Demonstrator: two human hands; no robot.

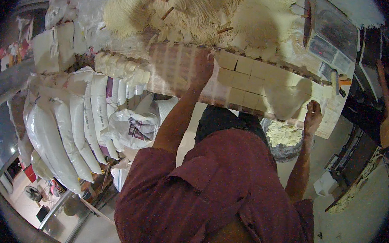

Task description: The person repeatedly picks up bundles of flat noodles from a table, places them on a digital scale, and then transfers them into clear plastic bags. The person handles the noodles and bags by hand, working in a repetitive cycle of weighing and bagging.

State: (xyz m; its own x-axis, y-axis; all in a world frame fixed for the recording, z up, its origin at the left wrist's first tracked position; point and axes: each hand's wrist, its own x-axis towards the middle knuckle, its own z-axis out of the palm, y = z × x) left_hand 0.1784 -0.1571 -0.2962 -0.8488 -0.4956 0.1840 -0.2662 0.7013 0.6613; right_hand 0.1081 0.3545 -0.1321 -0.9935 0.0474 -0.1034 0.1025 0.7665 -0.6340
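Observation:
My left hand (204,66) is at the top of the worktable, its fingers closed at the edge of a translucent plastic sheet (174,69). The sheet lies over the table's left part, and its grip on the film is partly blurred. To the right of that hand, pale rectangular blocks (243,81) sit in tight rows, probably cut dough or noodle sheets. My right hand (313,116) is at the table's front right edge with its fingers curled. Whether it holds anything cannot be made out. Below it, a round tub (283,139) contains pale yellow scraps.
Large hanks of dried noodles (202,10) with wooden sticks pile up behind the worktable. Full white sacks (54,138) stand at the left, beside an opened sack (135,127). A scraper-like tool (334,82) lies at the table's right end. Another person's arm (388,104) shows at far right.

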